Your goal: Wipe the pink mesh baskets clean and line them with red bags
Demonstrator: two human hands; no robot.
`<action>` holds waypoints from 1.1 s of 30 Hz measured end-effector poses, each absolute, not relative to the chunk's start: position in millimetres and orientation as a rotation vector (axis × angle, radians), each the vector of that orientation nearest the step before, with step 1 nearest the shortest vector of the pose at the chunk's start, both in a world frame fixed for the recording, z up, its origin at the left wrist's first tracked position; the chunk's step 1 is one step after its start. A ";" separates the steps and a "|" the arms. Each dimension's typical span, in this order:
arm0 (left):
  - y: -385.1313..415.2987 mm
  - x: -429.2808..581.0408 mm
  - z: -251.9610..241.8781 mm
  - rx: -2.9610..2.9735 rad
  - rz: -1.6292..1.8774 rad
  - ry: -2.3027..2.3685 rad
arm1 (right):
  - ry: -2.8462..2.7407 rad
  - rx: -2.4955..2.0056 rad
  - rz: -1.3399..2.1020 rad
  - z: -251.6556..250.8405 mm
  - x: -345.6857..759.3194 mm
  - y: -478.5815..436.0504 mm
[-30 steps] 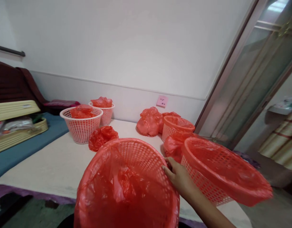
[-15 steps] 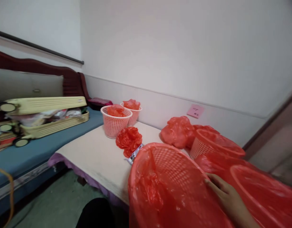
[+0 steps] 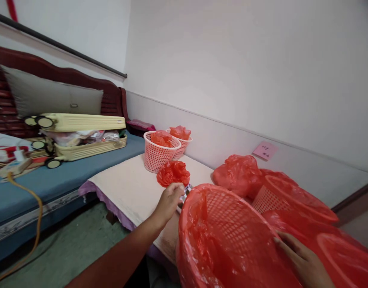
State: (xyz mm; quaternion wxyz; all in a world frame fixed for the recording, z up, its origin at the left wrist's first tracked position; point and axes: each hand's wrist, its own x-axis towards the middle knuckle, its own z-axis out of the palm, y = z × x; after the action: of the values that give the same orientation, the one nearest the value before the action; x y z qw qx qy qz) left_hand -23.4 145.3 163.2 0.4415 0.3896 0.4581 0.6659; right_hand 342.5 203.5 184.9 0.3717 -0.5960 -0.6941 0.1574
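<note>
Between left hand (image 3: 169, 201), right hand (image 3: 302, 258): basket (image 3: 236, 228) (red-lined).

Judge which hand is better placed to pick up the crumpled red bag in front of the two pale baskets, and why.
Left, most likely: the left hand is close to the crumpled red bag, while the right hand, farther off, holds the tilted, bag-lined basket.

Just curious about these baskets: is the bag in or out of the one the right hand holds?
In: the red bag lies inside the basket, its glossy film crumpled down one side. The bottom is hidden.
</note>
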 end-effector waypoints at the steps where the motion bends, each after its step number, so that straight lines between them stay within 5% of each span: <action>1: 153.4 -19.0 167.3 1.027 1.636 1.140 | -1.753 -1.535 0.475 184.8 342.3 204.2; 33: 195.8 -10.3 152.8 1.093 1.327 1.029 | -1.503 -1.494 0.846 191.9 322.8 224.1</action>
State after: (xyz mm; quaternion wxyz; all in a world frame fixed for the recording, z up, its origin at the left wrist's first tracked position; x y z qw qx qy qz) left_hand -10.3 195.8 152.8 0.5389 0.4595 0.4326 0.5579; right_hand 322.8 224.1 191.9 0.4166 -0.5951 -0.5989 0.3371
